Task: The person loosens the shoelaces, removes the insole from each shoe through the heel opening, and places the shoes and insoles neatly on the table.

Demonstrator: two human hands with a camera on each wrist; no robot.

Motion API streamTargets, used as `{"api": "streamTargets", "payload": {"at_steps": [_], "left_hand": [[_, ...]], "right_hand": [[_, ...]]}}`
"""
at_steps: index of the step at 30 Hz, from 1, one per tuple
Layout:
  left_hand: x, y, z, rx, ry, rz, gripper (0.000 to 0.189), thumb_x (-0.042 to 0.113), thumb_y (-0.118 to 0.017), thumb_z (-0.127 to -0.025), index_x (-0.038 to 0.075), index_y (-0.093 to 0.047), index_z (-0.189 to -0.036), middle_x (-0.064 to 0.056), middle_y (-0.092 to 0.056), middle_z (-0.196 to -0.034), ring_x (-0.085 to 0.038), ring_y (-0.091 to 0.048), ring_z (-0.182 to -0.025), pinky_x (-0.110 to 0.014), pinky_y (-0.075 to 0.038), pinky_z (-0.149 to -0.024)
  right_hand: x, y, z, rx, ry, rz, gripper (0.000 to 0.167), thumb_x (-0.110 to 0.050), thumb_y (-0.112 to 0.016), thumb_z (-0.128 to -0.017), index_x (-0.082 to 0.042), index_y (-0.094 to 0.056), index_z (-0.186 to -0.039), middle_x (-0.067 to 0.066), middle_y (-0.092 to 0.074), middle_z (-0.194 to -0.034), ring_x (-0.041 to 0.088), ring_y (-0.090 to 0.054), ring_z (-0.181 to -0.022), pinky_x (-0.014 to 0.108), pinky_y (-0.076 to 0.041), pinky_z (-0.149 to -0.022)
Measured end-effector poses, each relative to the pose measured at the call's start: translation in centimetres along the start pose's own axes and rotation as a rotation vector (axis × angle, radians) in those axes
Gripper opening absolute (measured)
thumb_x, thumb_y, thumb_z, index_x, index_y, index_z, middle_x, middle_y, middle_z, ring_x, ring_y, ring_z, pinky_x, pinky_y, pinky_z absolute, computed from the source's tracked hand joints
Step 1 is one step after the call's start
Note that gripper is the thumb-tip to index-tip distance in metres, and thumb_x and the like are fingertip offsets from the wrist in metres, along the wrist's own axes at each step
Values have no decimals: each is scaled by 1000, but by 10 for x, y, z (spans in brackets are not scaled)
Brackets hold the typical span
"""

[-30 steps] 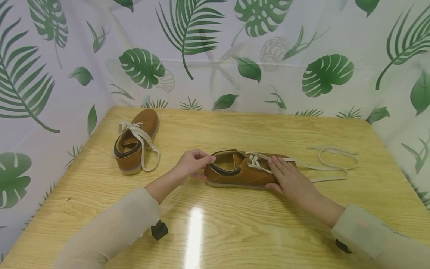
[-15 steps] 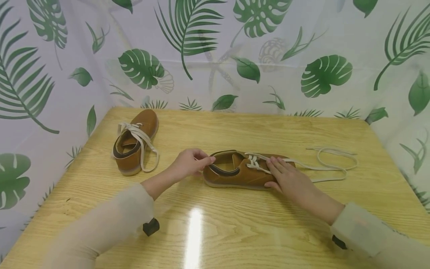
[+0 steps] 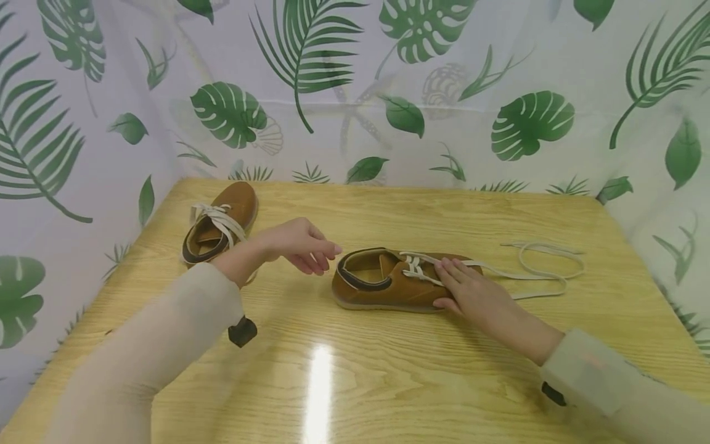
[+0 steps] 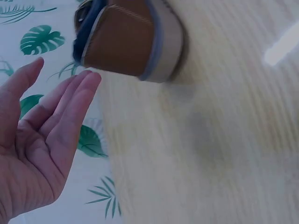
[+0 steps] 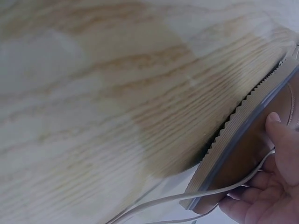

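Observation:
A brown lace-up shoe (image 3: 366,295) with a dark collar and pale laces lies sole-down at the table's middle, toe to the right. My right hand (image 3: 478,295) rests on its toe end, fingers laid straight across the top. In the right wrist view, the right thumb (image 5: 275,122) lies along the shoe's side above the ridged sole (image 5: 243,112). My left hand (image 3: 296,245) is raised just left of the heel, apart from it, holding nothing. The left wrist view shows its relaxed fingers (image 4: 70,112) below the shoe's heel (image 4: 124,42).
A second brown shoe (image 3: 240,200) with tied pale laces stands at the back left, partly hidden by my left forearm. Long loose laces (image 3: 546,271) trail right from the nearer shoe. Leaf-printed cloth (image 3: 355,142) surrounds the wooden table (image 3: 421,382) at the back and sides.
My left hand has let go of the shoe's heel and moved up and left. The right hand stays on the toe end, and the shoe has not visibly moved on the table.

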State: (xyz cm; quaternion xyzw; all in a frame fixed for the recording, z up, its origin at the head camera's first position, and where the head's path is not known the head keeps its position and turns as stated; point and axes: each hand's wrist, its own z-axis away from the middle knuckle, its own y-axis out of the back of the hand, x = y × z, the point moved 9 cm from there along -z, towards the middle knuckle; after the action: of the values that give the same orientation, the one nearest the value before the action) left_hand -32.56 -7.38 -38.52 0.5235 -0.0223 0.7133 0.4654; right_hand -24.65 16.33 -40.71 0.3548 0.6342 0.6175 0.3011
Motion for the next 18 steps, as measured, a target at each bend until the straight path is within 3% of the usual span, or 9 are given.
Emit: {"api": "streamTargets", "payload": {"at_steps": [8,18], "left_hand": [[22,2,-6,-117,-12,49,37,28,-64,-91,-4,-66,-109,-12,-71,-92,-20,-70,-84,-34,-60,-79],[43,-15,-29,-153,-4,-2,31,21,-64,-91,-5,-67,-108,-13,-72,-94,-20,-70,-85,-31,-60,-78]], "right_hand": [[0,-2,-2,-35,-15,-6,64,-35,-57,-92,9,-43,-136,27,-42,-140,41,-42,-129,51,-42,-104],[-2,-1,-2,-11,-3,8,64,-35,-58,-91,10,-43,-135,28,-43,-139,41,-43,-128,50,-43,-103]]}}
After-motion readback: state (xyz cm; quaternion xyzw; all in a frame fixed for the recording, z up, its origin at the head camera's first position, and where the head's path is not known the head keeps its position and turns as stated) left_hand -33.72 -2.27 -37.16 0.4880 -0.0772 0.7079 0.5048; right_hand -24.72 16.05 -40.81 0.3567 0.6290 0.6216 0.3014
